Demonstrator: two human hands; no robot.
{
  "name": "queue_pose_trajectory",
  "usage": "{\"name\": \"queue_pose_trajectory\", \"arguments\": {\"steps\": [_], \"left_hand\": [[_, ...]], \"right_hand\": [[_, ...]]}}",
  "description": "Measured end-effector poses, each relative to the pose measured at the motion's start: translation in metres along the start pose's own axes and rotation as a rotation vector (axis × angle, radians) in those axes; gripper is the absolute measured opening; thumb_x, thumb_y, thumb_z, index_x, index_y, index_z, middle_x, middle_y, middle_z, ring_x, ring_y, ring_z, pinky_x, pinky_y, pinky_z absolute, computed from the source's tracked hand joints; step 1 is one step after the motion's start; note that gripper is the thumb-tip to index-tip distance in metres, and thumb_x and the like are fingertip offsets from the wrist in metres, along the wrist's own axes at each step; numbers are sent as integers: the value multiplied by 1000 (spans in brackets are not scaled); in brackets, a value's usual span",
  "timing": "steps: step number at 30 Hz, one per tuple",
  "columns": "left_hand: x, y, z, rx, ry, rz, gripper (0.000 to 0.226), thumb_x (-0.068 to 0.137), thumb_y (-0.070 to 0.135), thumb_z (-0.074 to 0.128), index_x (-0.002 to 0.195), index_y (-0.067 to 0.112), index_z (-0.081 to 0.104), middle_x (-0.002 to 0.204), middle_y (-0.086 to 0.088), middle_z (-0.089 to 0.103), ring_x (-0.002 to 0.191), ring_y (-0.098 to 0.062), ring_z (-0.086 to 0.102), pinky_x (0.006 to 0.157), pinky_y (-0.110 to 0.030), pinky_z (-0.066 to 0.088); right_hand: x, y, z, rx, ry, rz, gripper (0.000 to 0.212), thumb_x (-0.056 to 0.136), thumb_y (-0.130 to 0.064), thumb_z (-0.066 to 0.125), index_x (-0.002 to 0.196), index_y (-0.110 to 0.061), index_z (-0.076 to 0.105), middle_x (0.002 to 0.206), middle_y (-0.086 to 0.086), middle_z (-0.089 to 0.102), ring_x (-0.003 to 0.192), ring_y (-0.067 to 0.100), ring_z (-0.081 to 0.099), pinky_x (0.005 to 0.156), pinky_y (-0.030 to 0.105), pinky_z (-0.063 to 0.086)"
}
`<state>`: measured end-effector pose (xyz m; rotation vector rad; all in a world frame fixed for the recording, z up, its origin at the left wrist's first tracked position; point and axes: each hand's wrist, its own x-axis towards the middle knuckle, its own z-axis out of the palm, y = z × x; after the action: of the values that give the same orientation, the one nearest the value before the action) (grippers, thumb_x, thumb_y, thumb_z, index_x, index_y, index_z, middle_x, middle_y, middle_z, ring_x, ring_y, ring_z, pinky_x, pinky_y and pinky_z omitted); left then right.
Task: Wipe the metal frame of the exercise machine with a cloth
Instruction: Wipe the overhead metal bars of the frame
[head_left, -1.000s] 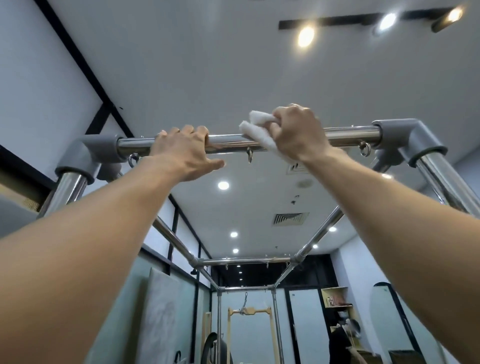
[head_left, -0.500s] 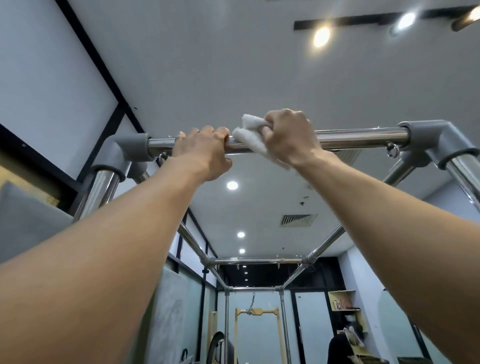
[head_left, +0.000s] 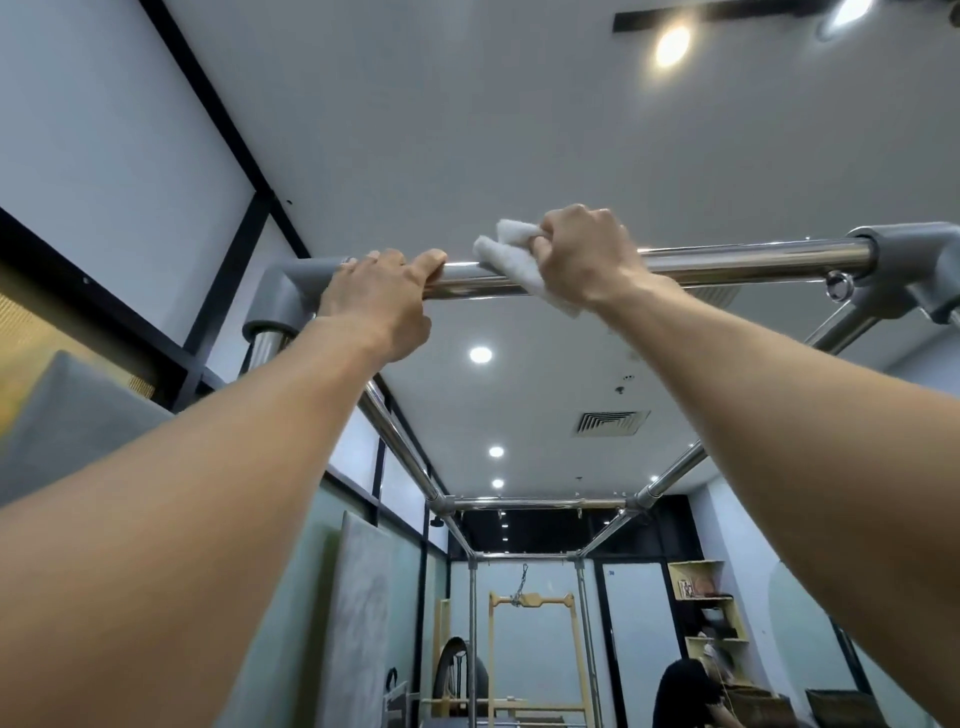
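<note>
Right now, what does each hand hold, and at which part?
The right hand grips the white cloth by its right end, against the top bar. The left hand grips that bar near the grey corner joint.

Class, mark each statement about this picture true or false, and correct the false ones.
1. The right hand holds a white cloth against the top steel bar. True.
2. The left hand holds a spray bottle. False: it grips the bar bare, beside the grey corner joint.
3. The cloth sticks out towards the bar's right end. False: it sticks out towards the left hand.
4. A metal ring hangs under the bar near its right end. True.
</note>
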<state>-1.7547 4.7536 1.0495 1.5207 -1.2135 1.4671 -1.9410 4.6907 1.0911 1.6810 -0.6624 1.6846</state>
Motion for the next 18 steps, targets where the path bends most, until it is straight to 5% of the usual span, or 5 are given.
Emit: {"name": "queue_pose_trajectory", "arguments": {"steps": [6,10,12,14,18], "left_hand": [[-5,-9,1,34,43,24,55,89,21,58,140,20,37,136,-8,52,125,-31,48,110,-45,30],[-4,-13,3,22,76,-19,44,88,16,58,129,28,45,127,0,56,119,-28,52,114,-66,16],[-4,-17,7,-15,89,-19,53,87,8,58,132,31,43,129,0,53,126,-27,47,114,-68,15],[-4,-24,11,-8,105,-13,63,86,4,58,138,32,37,139,-1,48,141,-27,33,115,-66,14],[-11,-40,22,69,157,-39,69,89,5,55,150,20,26,157,0,31,152,-27,11,121,-49,12]], "right_hand": [[-30,5,11,151,131,-237,22,92,-22,56,107,-14,70,107,9,66,99,33,60,84,33,43],[-19,2,5,21,126,-78,17,93,-26,49,88,-14,60,100,15,65,98,38,58,78,36,37],[-8,-15,6,-14,76,2,22,94,-29,46,95,-14,63,109,17,66,106,38,58,85,38,40],[-2,-39,15,6,33,-7,27,95,-28,45,104,-14,65,114,17,66,110,37,58,90,38,41],[-10,-62,42,32,124,-138,12,94,-23,46,89,-18,56,94,8,61,101,34,58,83,37,34]]}}
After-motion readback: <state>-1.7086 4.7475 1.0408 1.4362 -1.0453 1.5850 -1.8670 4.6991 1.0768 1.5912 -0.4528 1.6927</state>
